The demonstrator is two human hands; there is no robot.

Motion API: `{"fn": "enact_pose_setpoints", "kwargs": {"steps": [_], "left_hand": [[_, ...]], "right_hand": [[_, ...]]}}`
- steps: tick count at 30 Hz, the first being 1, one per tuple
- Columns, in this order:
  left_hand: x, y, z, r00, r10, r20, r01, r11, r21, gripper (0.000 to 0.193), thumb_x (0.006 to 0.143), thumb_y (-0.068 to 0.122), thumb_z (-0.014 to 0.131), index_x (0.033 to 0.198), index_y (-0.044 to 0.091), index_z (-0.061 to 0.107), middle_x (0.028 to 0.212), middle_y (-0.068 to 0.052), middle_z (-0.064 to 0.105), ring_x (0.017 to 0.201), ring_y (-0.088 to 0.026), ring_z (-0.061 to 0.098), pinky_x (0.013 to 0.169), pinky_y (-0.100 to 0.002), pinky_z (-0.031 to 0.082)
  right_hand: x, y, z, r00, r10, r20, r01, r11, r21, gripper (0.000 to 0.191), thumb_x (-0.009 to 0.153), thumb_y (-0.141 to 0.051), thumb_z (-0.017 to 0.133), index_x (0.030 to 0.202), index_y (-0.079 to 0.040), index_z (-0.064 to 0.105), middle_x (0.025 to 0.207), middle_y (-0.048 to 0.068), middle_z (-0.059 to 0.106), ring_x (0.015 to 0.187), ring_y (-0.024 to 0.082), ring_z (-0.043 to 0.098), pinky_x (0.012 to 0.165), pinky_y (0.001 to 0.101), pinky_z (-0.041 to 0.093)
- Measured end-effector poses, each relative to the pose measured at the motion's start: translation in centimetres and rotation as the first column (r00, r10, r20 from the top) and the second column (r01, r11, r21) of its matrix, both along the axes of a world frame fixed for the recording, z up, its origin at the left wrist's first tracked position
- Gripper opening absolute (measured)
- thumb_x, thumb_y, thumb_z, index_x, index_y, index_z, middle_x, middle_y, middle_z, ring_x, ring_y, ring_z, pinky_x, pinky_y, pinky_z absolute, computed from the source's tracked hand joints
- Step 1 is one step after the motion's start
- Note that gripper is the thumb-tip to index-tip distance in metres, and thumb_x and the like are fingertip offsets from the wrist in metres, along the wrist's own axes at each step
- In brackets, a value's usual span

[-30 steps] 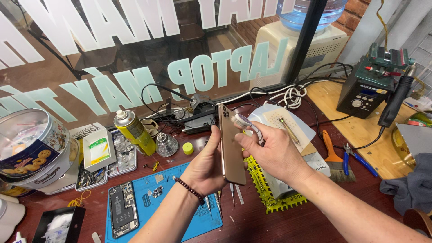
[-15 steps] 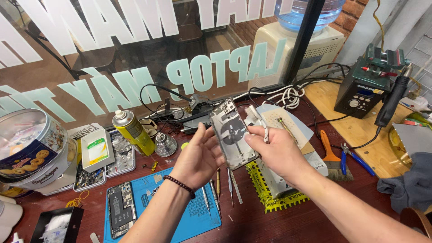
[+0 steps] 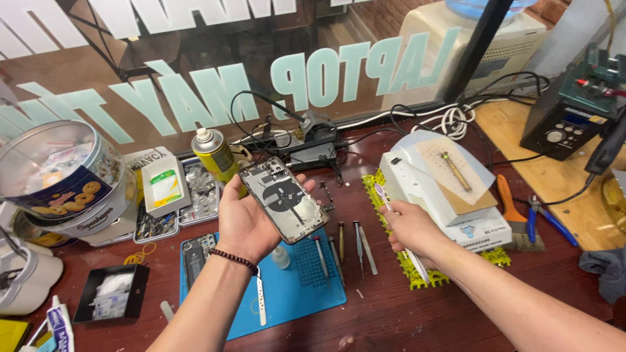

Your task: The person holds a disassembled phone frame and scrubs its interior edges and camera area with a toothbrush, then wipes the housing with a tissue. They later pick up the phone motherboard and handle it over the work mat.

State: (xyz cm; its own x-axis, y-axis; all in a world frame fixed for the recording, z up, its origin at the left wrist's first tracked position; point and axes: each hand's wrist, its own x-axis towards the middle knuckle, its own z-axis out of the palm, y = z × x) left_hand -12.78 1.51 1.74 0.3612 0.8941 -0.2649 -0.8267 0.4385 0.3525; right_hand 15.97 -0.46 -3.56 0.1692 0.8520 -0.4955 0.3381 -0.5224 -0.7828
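My left hand (image 3: 246, 221) lies palm up above the blue mat (image 3: 293, 287) and cradles an opened phone housing (image 3: 283, 199), inner side up, showing a round coil and the camera cutout. My right hand (image 3: 409, 228) is lower right of it, over the yellow-green mat (image 3: 417, 277), fingers closed on a thin pale spudger-like tool (image 3: 385, 197) whose tip points up and away. A dark bead bracelet (image 3: 233, 260) circles my left wrist.
Screwdrivers and tweezers (image 3: 342, 248) lie on the blue mat by another phone part (image 3: 194, 257). A white heating pad unit (image 3: 443, 186), yellow spray can (image 3: 214, 156), cookie tin (image 3: 62, 176), parts tray (image 3: 173, 195), orange-handled brush (image 3: 512, 215) and blue pliers (image 3: 544, 218) surround them. A soldering station (image 3: 577, 111) stands right.
The phone housing went from edge-on between both hands to lying flat in my left palm. My right hand let go of it and dropped rightward, holding only the thin tool.
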Motion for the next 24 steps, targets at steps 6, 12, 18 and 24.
{"fn": "enact_pose_setpoints", "kwargs": {"steps": [6,12,18,24], "left_hand": [[-5.2,0.0,-2.0,0.999,0.029,-0.028,-0.027,0.996,0.088,0.087,0.099,0.07,0.025,0.139,-0.003,0.052,0.134,-0.026,0.059,0.121,-0.042,0.059,0.103,-0.063,0.048],[-9.3,-0.5,-2.6,0.961,0.19,-0.201,-0.223,0.961,-0.161,0.094,0.094,0.079,0.023,0.136,-0.001,0.051,0.122,-0.021,0.064,0.115,-0.038,0.063,0.098,-0.063,0.051],[-10.4,-3.0,-3.3,0.94,0.212,-0.266,-0.289,0.91,-0.297,0.093,0.094,0.079,0.023,0.135,0.002,0.052,0.123,-0.021,0.063,0.11,-0.036,0.063,0.093,-0.06,0.052],[-9.3,-4.6,-3.0,0.932,0.211,-0.294,-0.305,0.895,-0.326,0.091,0.093,0.08,0.026,0.134,0.004,0.054,0.119,-0.021,0.066,0.103,-0.034,0.065,0.087,-0.058,0.054]], "right_hand": [[-0.2,0.5,-8.5,0.771,0.256,0.583,-0.275,0.96,-0.057,0.03,0.085,-0.036,0.073,0.105,-0.016,0.081,0.093,0.014,0.08,0.088,0.028,0.075,0.085,0.0414,0.058],[-0.9,1.6,-11.6,0.626,0.322,0.71,-0.345,0.931,-0.117,0.03,0.089,-0.036,0.071,0.112,-0.017,0.076,0.109,0.014,0.077,0.108,0.033,0.071,0.095,0.0463,0.055],[-2.5,3.4,-10.8,0.566,0.349,0.747,-0.387,0.912,-0.132,0.041,0.091,-0.036,0.07,0.129,-0.021,0.066,0.117,0.012,0.075,0.114,0.032,0.069,0.097,0.0478,0.055],[-5.9,5.8,-7.5,0.669,0.186,0.719,-0.46,0.864,0.205,0.032,0.091,-0.027,0.066,0.121,-0.017,0.072,0.111,0.013,0.074,0.106,0.034,0.07,0.092,0.047,0.055]]}}
